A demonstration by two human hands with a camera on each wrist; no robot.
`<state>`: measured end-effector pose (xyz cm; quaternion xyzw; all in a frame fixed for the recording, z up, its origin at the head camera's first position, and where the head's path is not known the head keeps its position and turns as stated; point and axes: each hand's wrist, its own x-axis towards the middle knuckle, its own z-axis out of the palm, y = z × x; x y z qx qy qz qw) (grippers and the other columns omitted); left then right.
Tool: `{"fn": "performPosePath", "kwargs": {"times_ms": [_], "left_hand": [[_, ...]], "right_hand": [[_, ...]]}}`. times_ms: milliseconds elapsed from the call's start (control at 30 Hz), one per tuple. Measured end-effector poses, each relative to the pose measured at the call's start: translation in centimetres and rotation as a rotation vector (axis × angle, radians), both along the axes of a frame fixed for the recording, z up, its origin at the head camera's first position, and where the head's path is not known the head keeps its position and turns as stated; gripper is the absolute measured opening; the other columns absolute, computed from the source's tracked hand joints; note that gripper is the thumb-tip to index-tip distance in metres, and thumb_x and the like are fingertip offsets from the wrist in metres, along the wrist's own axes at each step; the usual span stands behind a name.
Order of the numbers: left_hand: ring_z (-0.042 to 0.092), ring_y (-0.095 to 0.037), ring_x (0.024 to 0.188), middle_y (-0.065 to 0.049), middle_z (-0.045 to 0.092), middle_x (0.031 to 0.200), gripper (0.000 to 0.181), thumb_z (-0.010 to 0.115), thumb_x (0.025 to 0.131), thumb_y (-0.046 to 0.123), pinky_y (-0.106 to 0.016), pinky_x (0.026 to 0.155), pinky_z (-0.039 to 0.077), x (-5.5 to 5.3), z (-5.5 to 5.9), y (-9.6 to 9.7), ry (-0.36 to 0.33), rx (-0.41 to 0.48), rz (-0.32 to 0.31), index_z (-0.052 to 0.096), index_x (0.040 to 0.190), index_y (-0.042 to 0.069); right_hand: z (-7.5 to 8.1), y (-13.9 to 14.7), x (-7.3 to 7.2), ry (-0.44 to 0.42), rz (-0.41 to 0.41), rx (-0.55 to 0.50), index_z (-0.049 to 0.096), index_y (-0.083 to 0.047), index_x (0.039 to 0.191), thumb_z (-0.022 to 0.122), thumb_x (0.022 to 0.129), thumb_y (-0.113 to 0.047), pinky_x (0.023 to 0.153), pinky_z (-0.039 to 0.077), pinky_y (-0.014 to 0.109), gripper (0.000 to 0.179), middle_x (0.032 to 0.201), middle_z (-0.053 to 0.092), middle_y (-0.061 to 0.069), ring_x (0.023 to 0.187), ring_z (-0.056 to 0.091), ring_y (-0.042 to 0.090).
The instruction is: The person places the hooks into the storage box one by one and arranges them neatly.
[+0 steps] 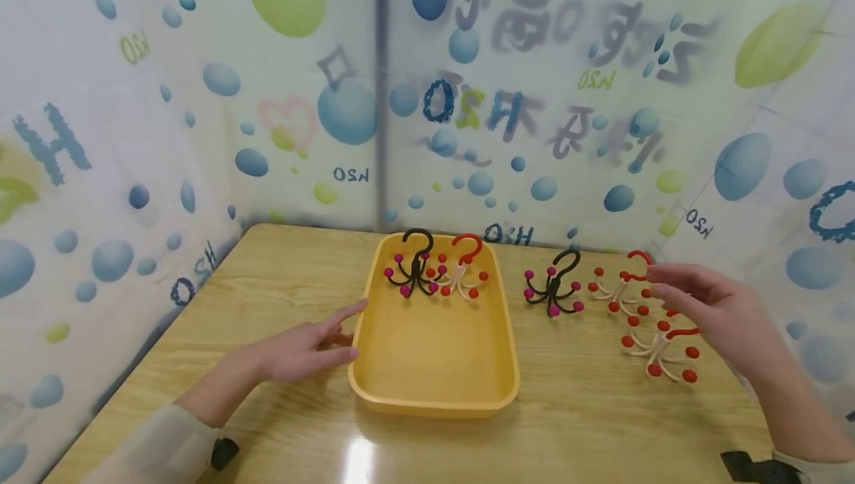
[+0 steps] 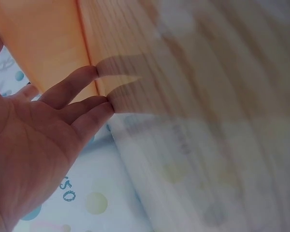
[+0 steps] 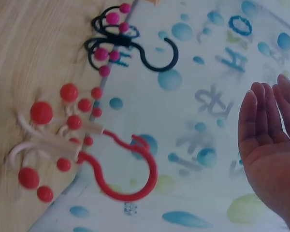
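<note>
Red-hooked, cream-armed, ball-tipped hangers stand near the wooden tabletop's right edge. Only my right-wrist view shows the right hand palm-on, fingers straight; left hand, fingers extended, meets the yellow rectangular tray.

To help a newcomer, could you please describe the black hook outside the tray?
On the wooden table, find the yellow tray. Right of its far end sits the black hook with magenta-tipped arms; the other hooks outside the tray are cream and red.

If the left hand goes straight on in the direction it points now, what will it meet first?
The yellow tray, on its left side: the left hand seems at that rim, though exact contact is unclear.
</note>
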<state>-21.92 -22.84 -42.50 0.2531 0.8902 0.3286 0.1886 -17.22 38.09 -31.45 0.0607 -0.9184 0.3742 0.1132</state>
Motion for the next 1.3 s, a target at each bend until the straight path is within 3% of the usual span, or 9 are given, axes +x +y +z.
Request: {"fn": "performPosePath", "kwargs": {"times_ms": [167,367,600,667,800,900,1000,1100,1300], "left_hand": [[0.062,-0.043,0.145,-0.017,0.066,0.155,0.083,0.058,0.112,0.055,-0.07,0.124,0.041,0.0,0.1,-0.1,-0.01,0.001,0.0,0.013,0.178,0.033],[0.062,-0.043,0.144,-0.02,0.065,0.155,0.083,0.058,0.111,0.056,-0.071,0.123,0.041,0.1,0.2,0.0,-0.011,-0.005,0.007,0.015,0.178,0.032],[0.063,-0.043,0.143,-0.02,0.066,0.154,0.083,0.058,0.111,0.056,-0.071,0.123,0.042,0.2,0.3,0.1,-0.007,-0.005,0.007,0.015,0.178,0.032],[0.063,-0.043,0.143,-0.02,0.066,0.153,0.083,0.059,0.111,0.055,-0.07,0.123,0.042,0.2,0.3,0.1,-0.008,-0.003,0.005,0.015,0.178,0.032],[0.063,-0.043,0.143,-0.021,0.066,0.153,0.083,0.059,0.111,0.055,-0.07,0.123,0.043,0.2,0.3,0.1,-0.014,0.003,0.005,0.015,0.178,0.032],[0.063,-0.043,0.143,-0.021,0.066,0.153,0.083,0.059,0.111,0.055,-0.07,0.123,0.043,0.1,0.2,0.0,-0.011,0.001,0.007,0.015,0.178,0.033],[0.062,-0.043,0.144,-0.02,0.066,0.154,0.083,0.058,0.111,0.056,-0.071,0.123,0.042,0.1,0.1,0.0,-0.009,-0.005,0.009,0.015,0.178,0.033],[0.062,-0.044,0.144,-0.02,0.066,0.154,0.083,0.058,0.111,0.057,-0.071,0.123,0.042,0.0,0.1,0.0,-0.008,-0.009,0.012,0.015,0.178,0.034],[0.062,-0.043,0.144,-0.021,0.066,0.154,0.083,0.058,0.111,0.056,-0.071,0.123,0.042,0.0,0.1,0.1,-0.006,-0.01,0.012,0.015,0.178,0.035]], "right_hand": [[-0.9,2.4,0.0,0.003,-0.107,0.029,0.07,-0.012,0.141,0.065,0.112,-0.037,0.07,0.055,0.013,0.038,0.106,0.068,-0.042,0.09,0.065,-0.011],[-2.9,5.7,-0.3,-0.028,-0.198,0.074,0.064,-0.003,0.149,0.059,0.115,-0.04,0.069,0.051,0.011,0.051,0.107,0.052,-0.051,0.088,0.057,-0.012],[-5.2,8.7,-0.4,-0.095,-0.22,0.085,0.063,-0.005,0.152,0.055,0.116,-0.042,0.06,0.044,0.029,0.052,0.097,0.056,-0.046,0.078,0.053,0.01],[-5.6,9.2,-0.6,-0.115,-0.234,0.089,0.062,-0.006,0.155,0.056,0.115,-0.045,0.059,0.045,0.029,0.056,0.097,0.058,-0.042,0.077,0.053,0.009],[-6.3,9.8,-0.9,-0.158,-0.229,0.137,0.056,-0.004,0.159,0.053,0.116,-0.048,0.06,0.047,0.027,0.062,0.12,0.071,-0.009,0.078,0.055,-0.002],[-7.0,10.0,-1.1,-0.158,-0.21,0.161,0.052,-0.003,0.161,0.052,0.117,-0.046,0.056,0.045,0.03,0.062,0.119,0.072,0.008,0.074,0.055,0.004],[-7.7,10.1,-1.1,-0.138,-0.196,0.127,0.052,0.0,0.161,0.051,0.118,-0.042,0.058,0.052,0.028,0.06,0.101,0.07,-0.02,0.073,0.059,0.006],[-8.2,10.2,-1.2,-0.122,-0.181,0.053,0.05,0.005,0.159,0.051,0.118,-0.037,0.065,0.059,0.018,0.059,0.099,0.057,-0.044,0.079,0.065,-0.009],[-9.1,9.9,-1.3,-0.075,-0.177,-0.044,0.052,0.003,0.159,0.053,0.118,-0.031,0.071,0.061,0.012,0.054,0.104,0.057,-0.049,0.085,0.072,-0.013]]}}
